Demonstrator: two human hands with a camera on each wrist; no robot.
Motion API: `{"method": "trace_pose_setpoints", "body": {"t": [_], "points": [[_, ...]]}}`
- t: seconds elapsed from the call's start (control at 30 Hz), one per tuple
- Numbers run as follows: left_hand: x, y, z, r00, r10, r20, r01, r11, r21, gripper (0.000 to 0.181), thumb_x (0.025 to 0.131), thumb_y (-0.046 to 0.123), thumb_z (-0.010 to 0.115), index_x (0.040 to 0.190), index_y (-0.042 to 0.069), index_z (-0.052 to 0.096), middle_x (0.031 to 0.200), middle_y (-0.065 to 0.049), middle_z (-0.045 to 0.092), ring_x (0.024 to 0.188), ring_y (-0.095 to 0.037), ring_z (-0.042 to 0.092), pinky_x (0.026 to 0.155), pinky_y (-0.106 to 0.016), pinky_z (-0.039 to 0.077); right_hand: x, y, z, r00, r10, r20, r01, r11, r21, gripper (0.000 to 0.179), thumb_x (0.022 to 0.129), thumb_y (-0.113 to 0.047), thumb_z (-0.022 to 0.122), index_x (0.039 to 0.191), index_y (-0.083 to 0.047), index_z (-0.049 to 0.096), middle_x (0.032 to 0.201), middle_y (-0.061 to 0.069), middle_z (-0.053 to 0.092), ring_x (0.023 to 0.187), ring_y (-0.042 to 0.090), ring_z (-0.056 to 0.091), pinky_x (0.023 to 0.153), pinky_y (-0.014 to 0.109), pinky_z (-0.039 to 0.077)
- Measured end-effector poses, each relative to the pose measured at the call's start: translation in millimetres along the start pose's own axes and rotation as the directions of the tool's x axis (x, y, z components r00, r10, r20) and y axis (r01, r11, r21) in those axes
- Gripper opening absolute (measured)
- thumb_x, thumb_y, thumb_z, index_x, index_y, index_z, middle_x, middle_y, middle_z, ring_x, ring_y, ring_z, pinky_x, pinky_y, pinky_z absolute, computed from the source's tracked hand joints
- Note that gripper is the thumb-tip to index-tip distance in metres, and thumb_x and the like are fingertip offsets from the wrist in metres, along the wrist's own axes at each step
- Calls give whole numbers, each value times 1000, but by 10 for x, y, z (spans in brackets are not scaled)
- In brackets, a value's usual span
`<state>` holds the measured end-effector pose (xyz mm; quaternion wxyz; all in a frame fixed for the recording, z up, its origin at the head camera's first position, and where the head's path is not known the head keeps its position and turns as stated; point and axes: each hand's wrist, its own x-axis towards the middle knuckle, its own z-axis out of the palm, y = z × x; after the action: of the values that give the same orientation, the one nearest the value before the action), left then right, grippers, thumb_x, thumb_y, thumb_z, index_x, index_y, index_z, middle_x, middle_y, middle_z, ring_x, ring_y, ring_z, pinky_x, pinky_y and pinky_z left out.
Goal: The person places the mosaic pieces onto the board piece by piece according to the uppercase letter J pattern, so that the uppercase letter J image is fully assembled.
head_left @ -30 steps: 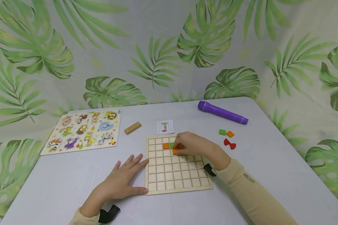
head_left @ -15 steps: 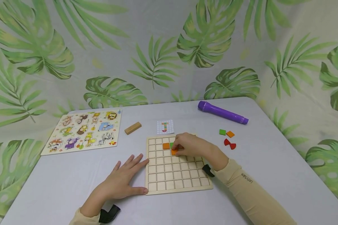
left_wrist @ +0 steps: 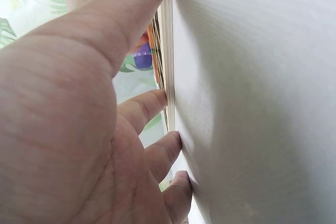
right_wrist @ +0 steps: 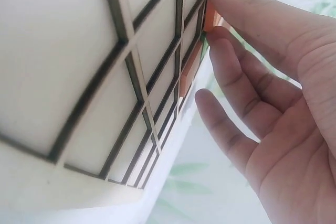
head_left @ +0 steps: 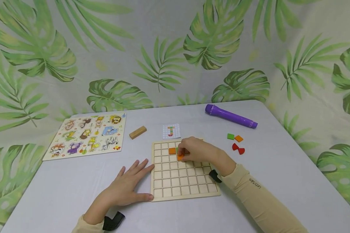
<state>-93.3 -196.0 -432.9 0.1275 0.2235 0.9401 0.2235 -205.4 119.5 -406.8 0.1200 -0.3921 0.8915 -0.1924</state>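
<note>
A wooden grid board [head_left: 184, 182] lies in front of the person. My right hand [head_left: 199, 150] pinches an orange square tile [head_left: 180, 158] between thumb and fingers, down at a cell in the board's upper part. The same tile [right_wrist: 210, 15] shows edge-on at the fingertips in the right wrist view. Another orange tile [head_left: 172, 151] sits in a cell to the left; a green tile beside it is mostly hidden by the fingers. My left hand [head_left: 126, 187] lies spread with straight fingers, index finger and thumb touching the board's left edge.
Right of the board lie a green tile [head_left: 230, 136], an orange tile [head_left: 239, 138] and two red wedge pieces [head_left: 238, 149]. Behind it are a pattern card [head_left: 176, 131], a wooden block [head_left: 138, 132] and a purple microphone [head_left: 231, 116]. An animal puzzle board [head_left: 87, 137] lies at left.
My right hand has shifted slightly left with the orange tile, which now lines up more closely under the green one. The left hand has kept its place.
</note>
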Motion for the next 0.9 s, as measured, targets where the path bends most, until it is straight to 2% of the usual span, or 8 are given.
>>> {"method": "trace_pose_setpoints", "body": {"t": [0.33,0.57,0.77,0.9], "points": [[-3,8,14,1000,5,0,-5,1000,-7,101,84,66,82,167,26,41,178,-10,29,165,-47,22,121,-86,13,-27,-29,-12,1000,10,10,-10,1000,12,4,94,-12,84,97,-10,81,96,0,70,83,10,59,76,18,51],[-2,3,18,1000,9,-6,-9,1000,-3,100,84,66,83,167,27,41,178,-9,29,165,-46,23,121,-86,13,-68,-9,-26,1000,6,6,-6,1000,-7,5,96,-17,83,99,-14,80,99,0,69,86,11,58,81,24,53],[-5,6,3,1000,7,-6,-7,1000,0,101,84,67,82,167,27,41,179,-9,29,165,-46,22,121,-86,13,-155,65,-118,998,65,0,-65,998,9,13,98,-19,81,108,-12,79,105,3,71,92,16,61,88,32,55],[-7,10,-5,1000,8,-3,-8,1000,1,101,84,68,82,167,26,41,179,-9,29,165,-46,22,121,-86,13,-255,144,-200,989,147,-10,-146,988,42,19,98,-18,80,115,-12,78,106,4,70,97,20,62,90,36,54]]}}
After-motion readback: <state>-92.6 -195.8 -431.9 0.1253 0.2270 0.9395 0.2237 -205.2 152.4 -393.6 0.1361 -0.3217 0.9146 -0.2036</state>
